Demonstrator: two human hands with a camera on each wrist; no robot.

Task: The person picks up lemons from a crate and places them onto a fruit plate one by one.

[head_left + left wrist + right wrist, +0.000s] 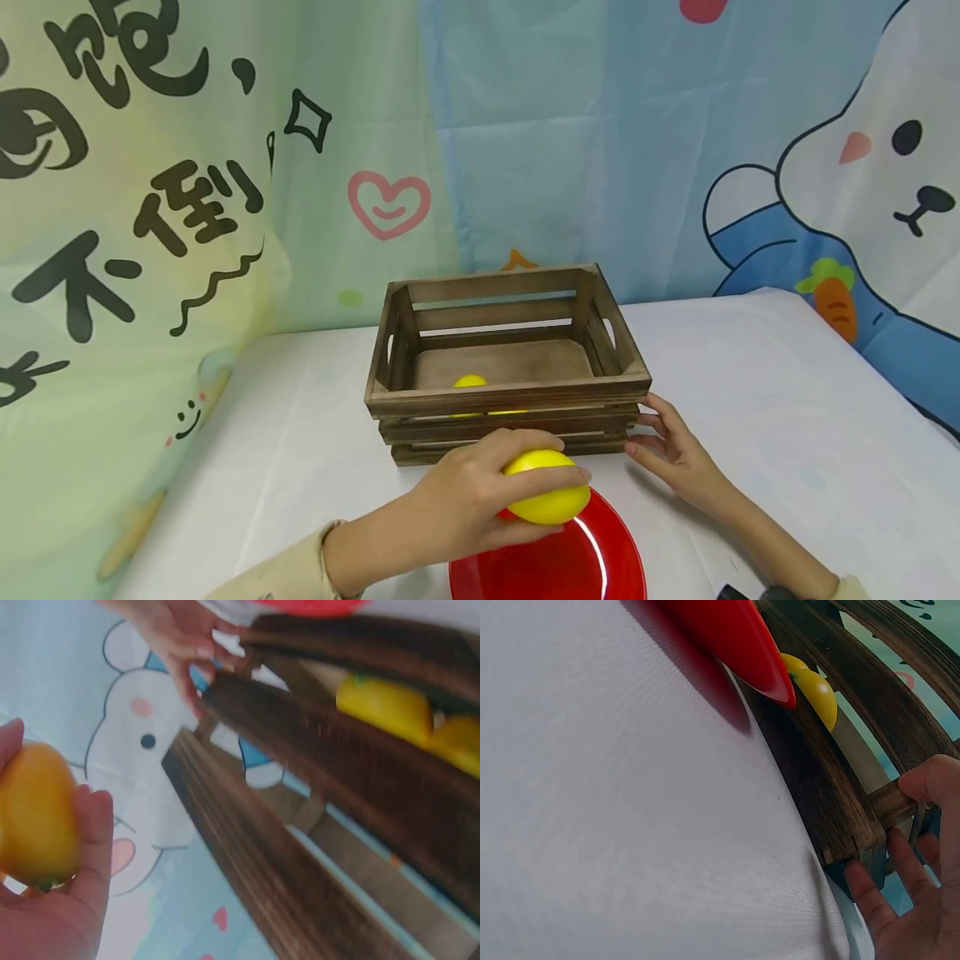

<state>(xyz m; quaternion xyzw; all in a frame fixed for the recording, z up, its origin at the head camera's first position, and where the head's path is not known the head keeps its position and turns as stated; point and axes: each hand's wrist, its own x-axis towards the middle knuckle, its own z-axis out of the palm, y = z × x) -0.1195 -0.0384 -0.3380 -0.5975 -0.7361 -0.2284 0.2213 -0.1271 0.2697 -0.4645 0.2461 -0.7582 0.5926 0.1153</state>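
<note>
My left hand [480, 492] grips a yellow lemon [551, 492], its fingers wrapped round the fruit. It hangs over the red plate [558, 567], in front of the crate. A green tip shows on this lemon [41, 817] in the left wrist view. My right hand [682, 462] touches the front right corner of the brown wooden crate [510, 404] with spread, fairly straight fingers. Inside the crate lie yellow lemons [470, 381], partly hidden behind its front slats; the right wrist view also shows a lemon [817, 696] there.
A white cloth [315, 417] covers the table under the crate and plate. Behind it hangs a printed curtain [525, 150] with a cartoon bear and large lettering. The plate stands close to the crate's front.
</note>
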